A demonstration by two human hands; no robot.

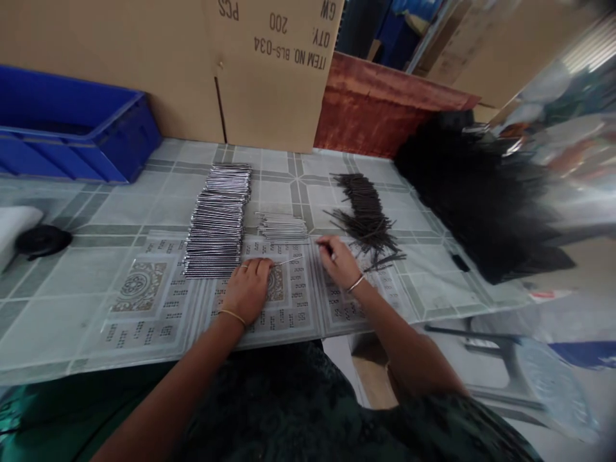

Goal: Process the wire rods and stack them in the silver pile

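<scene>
Two-handed handling of a slender pale rod [289, 260] at the near side of a table with a grey-and-white patterned cover [274, 186]. The left hand [249, 289] lies low over the cover, its fingers together and nearly closed; the rod projects from the fingertips towards the right hand [341, 263] and appears to be pinched there. The right hand is curled, thumb near forefinger, just beyond the rod's free end; whether it grips anything cannot be told. The step in hand is judged to be the control of one single rod between the hands. Any further move calls for a light, steady pinch and a level rod, clear of its neighbours. Just beyond the hands lies a small bundle of thin pale rods [283, 228]; to its left, a long row of shiny silver ribbed rods [216, 221], its near end beside the left hand; to its right, a loose, partly splayed pile of thin dark sticks [369, 212].
</scene>
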